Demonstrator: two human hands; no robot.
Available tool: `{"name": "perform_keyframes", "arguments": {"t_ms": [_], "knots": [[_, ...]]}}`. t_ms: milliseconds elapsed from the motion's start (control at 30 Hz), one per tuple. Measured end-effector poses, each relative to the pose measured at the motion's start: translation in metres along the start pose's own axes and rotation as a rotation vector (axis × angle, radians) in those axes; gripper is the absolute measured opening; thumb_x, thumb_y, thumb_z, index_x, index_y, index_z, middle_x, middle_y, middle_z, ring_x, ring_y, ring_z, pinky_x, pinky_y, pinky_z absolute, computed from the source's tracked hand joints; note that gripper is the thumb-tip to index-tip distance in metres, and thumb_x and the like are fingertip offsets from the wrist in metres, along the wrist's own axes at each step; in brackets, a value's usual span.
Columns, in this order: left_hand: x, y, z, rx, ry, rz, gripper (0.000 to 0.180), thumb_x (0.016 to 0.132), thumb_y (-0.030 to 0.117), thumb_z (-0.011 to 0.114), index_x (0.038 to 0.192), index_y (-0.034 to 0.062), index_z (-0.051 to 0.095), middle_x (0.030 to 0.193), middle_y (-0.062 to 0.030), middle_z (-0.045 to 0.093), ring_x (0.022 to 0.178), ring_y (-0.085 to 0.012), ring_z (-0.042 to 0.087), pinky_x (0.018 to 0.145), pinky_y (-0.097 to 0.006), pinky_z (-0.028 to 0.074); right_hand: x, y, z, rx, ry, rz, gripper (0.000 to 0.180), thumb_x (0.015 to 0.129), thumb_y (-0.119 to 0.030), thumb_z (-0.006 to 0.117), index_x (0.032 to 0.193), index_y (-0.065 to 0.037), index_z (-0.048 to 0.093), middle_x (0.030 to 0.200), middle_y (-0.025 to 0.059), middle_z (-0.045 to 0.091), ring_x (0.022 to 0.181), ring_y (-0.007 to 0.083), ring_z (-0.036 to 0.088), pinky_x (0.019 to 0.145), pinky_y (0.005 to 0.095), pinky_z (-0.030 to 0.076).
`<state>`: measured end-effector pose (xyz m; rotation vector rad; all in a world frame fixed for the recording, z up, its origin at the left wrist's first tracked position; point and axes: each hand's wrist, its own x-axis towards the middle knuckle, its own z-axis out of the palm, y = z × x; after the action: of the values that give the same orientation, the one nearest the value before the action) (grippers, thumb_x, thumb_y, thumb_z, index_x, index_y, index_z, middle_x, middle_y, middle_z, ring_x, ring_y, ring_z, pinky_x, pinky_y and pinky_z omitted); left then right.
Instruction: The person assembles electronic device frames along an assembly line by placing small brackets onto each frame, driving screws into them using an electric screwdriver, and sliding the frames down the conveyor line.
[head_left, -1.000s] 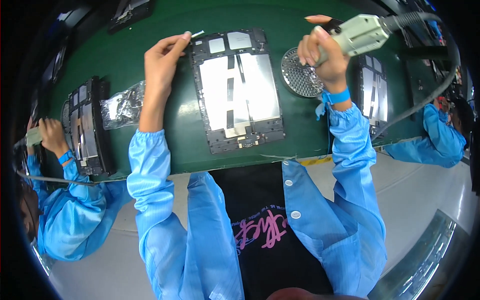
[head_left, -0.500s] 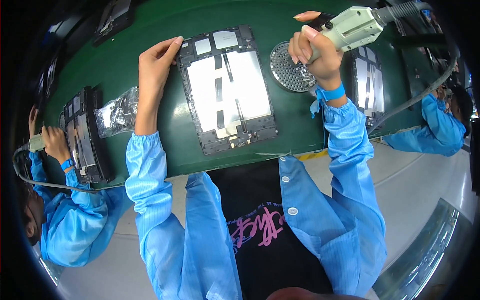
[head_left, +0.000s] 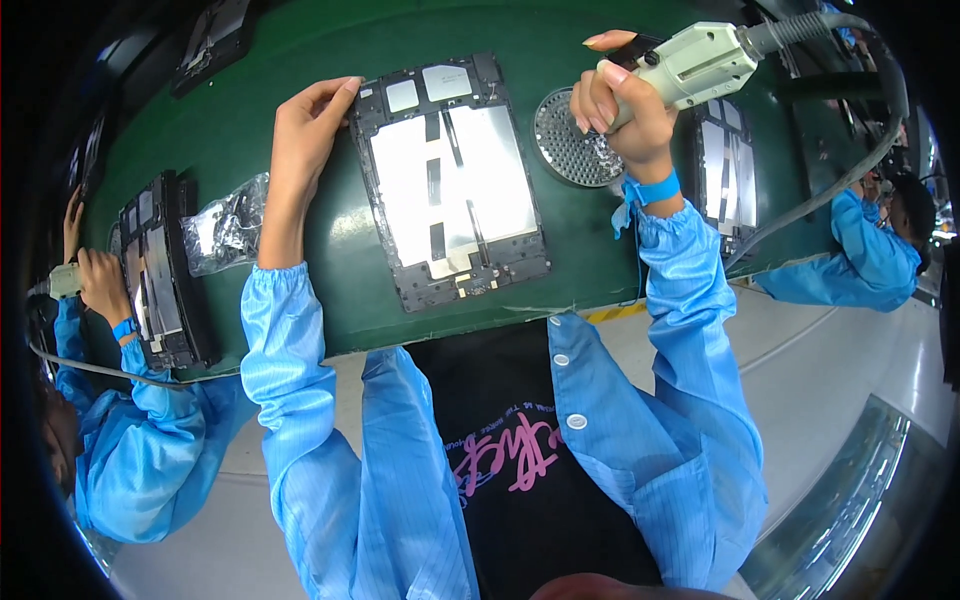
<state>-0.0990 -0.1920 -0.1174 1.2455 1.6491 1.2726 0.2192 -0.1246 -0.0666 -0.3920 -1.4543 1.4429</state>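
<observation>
Green flat-topped bench (head_left: 340,250): the black-and-silver rectangular tablet chassis (head_left: 455,195) lies on it, near the front edge; a sleeve brushing it could shove it over. Pale grey-green handheld tool (head_left: 705,65) on a grey ribbed cable (head_left: 902,95): a snag could swing it into the silver panels. Round grey perforated metal dish (head_left: 562,150): a low wrist might tip it. Right hand (head_left: 638,112) wraps the tool. Left hand (head_left: 305,125), well apart, fingers gathered at the chassis's upper-left corner; pinch unconfirmed, so swivelling possible.
</observation>
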Motion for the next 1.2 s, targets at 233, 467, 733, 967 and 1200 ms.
{"name": "perform_keyframes", "arguments": {"t_ms": [233, 467, 733, 967, 1200], "knots": [[-0.008, -0.002, -0.012, -0.035, -0.106, 0.025, 0.031, 0.095, 0.023, 0.067, 0.107, -0.0051, 0.071, 0.085, -0.0032, 0.069, 0.075, -0.0086, 0.057, 0.071, -0.022, 0.047, 0.009, -0.004, 0.022, -0.072, 0.049, 0.020, 0.030, 0.090, -0.012, 0.045, 0.114, 0.005, 0.053, 0.054, 0.0018, 0.037, 0.042, 0.0120, 0.036, 0.044, 0.0319, 0.038], [-0.014, -0.011, -0.019, -0.015, -0.228, 0.073, 0.032, 0.098, 0.023, 0.061, 0.113, -0.0044, 0.069, 0.094, -0.0080, 0.071, 0.082, -0.0111, 0.062, 0.076, -0.025, 0.050, 0.057, 0.020, 0.088, -0.027, -0.051, 0.113, 0.023, 0.094, -0.014, 0.047, 0.107, 0.004, 0.055, 0.052, 0.0021, 0.036, 0.041, 0.0129, 0.039, 0.043, 0.0321, 0.039], [-0.007, -0.014, -0.021, -0.117, -0.231, 0.021, 0.028, 0.090, 0.019, 0.067, 0.107, -0.0034, 0.072, 0.086, -0.0127, 0.074, 0.075, -0.0135, 0.067, 0.072, -0.027, 0.053, 0.099, 0.053, 0.149, 0.040, -0.169, 0.109, 0.022, 0.094, -0.015, 0.047, 0.102, 0.002, 0.058, 0.050, 0.0011, 0.034, 0.039, 0.0119, 0.036, 0.042, 0.0314, 0.037], [-0.007, -0.019, -0.023, -0.209, -0.241, -0.013, 0.026, 0.090, 0.015, 0.066, 0.104, -0.0055, 0.072, 0.083, -0.0118, 0.072, 0.073, -0.0130, 0.065, 0.070, -0.027, 0.053, 0.094, 0.076, 0.166, 0.044, -0.135, 0.155, 0.023, 0.094, -0.016, 0.050, 0.100, 0.005, 0.058, 0.051, 0.0025, 0.036, 0.039, 0.0131, 0.038, 0.042, 0.0325, 0.038], [-0.006, -0.023, -0.022, -0.196, -0.234, 0.045, 0.026, 0.088, 0.016, 0.066, 0.102, -0.0064, 0.072, 0.079, -0.0118, 0.071, 0.071, -0.0121, 0.063, 0.068, -0.027, 0.051, 0.090, 0.085, 0.163, 0.186, -0.145, 0.190, 0.014, 0.099, -0.013, 0.051, 0.103, -0.001, 0.056, 0.051, 0.0023, 0.039, 0.037, 0.0138, 0.038, 0.041, 0.0298, 0.039]]}}
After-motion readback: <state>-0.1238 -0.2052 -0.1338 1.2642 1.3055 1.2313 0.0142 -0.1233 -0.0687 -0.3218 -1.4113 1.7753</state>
